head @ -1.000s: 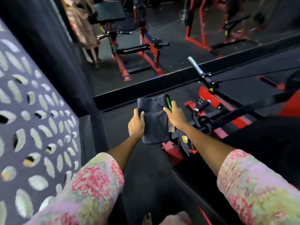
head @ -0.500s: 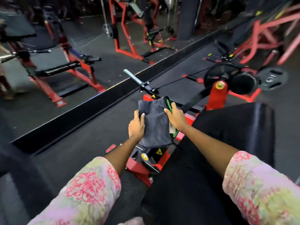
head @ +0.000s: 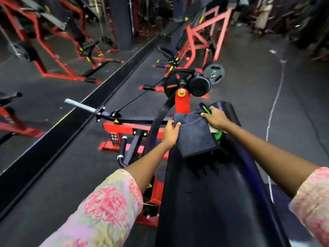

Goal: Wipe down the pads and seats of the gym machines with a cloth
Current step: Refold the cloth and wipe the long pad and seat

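We have the dark grey cloth (head: 194,134) held up between both hands over the far end of the long black pad (head: 213,193) of the red-framed machine (head: 181,102). Our left hand (head: 170,133) pinches the cloth's left edge, thumb on top; our right hand (head: 216,118) is closed on the upper right corner by the green trim (head: 206,110). So each grip is clamped on cloth, which hangs folded, its lower edge close to the pad, though we cannot tell if it touches.

To wipe well, we should probably lay the cloth flat, press with one open palm, and draw long overlapping strokes along the pad toward ourselves. The rounded far end and the side edges likely need separate passes. We should keep the hanging fold clear of the black lever arm (head: 160,120) just beside our left hand.
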Demonstrator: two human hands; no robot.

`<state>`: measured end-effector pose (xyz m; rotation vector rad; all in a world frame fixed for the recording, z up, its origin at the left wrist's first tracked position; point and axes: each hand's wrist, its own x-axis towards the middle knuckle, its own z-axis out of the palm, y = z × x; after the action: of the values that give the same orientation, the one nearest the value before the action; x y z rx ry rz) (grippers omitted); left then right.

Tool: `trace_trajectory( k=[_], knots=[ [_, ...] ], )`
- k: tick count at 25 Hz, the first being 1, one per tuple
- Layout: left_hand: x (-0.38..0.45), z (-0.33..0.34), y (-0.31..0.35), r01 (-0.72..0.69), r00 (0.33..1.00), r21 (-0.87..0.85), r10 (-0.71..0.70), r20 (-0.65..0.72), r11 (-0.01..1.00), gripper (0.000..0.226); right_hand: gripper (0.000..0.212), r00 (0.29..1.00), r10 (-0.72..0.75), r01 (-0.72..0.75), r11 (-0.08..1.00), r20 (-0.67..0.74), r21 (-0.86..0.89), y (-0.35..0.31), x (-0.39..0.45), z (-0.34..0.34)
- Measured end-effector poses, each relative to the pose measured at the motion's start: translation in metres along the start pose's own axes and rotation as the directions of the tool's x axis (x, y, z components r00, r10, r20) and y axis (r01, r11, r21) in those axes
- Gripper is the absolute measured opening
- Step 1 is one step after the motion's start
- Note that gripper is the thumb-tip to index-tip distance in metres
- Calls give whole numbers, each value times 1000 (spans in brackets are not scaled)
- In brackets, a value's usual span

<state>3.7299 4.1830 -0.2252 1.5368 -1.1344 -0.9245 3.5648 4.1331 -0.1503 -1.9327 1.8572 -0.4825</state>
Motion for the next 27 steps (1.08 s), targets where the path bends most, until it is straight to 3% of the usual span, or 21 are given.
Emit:
trace_trajectory(
  k=[3,9,11,13,15,17,20,24,27],
  knots=[
    [5,36,12,-12,990,-23,16,143,1000,23,35,991,98,-103,993,-92,-53,27,-3,-27],
    [7,73,16,46,955,-13,-40,296,999,32,41,940,274,-295,952,-202,-83,53,-17,-49],
    [11,78,14,33,943,51,-48,329,998,30,43,924,256,-332,906,-285,-264,50,-22,-48],
    [16,80,11,-84,953,202,19,303,976,30,49,931,86,-274,809,-355,-520,33,-23,-40],
    [19,78,8,-192,957,307,109,268,932,27,60,969,39,-183,780,-245,-599,15,-22,-23],
    [24,77,-1,-235,956,279,170,240,931,25,72,971,232,-220,786,-55,-578,9,-23,1],
    [39,75,-21,-245,963,176,218,157,954,23,87,949,315,-240,691,-14,-682,24,-23,21],
    [67,72,-46,-255,962,240,219,166,937,38,74,950,311,-241,744,3,-623,33,10,10],
    [79,78,-59,-250,952,305,175,251,919,48,61,953,300,-241,837,43,-492,39,41,-13]
  ],
)
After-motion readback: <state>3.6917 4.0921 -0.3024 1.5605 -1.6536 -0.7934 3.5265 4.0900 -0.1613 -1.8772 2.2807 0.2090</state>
